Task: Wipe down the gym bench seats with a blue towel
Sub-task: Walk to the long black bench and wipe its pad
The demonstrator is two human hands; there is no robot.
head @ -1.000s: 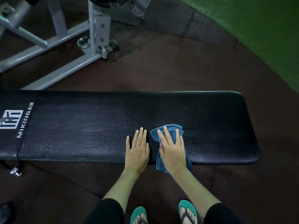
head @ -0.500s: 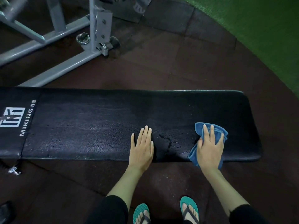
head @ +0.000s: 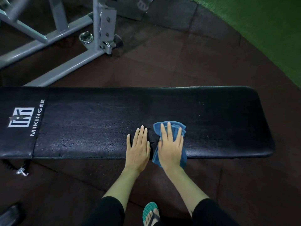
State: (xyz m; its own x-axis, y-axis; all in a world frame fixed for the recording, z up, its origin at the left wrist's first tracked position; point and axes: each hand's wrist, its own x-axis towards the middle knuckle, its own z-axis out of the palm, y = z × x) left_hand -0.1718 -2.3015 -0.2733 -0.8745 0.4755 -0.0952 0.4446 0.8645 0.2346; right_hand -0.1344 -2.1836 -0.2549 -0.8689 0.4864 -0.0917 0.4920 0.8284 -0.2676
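Observation:
A long black padded bench seat [head: 91, 128] lies across the view, with a white logo panel at its left end. A crumpled blue towel [head: 175, 127] rests on the seat's near edge, right of centre, and hangs a little over the front. My right hand [head: 171, 145] presses flat on the towel, fingers spread. My left hand [head: 138, 147] lies flat on the bare seat just left of the towel, fingers together, holding nothing. A narrow strip of seat separates the two hands.
A grey steel machine frame [head: 68, 66] with an upright post [head: 104, 26] stands on the dark rubber floor beyond the bench's left half. Green turf [head: 268, 30] fills the far right corner. My foot in a teal sandal [head: 150, 212] stands below the bench.
My right hand slid the towel out toward the bench's right end, then back left beside my left hand. My left hand stayed planted on the seat.

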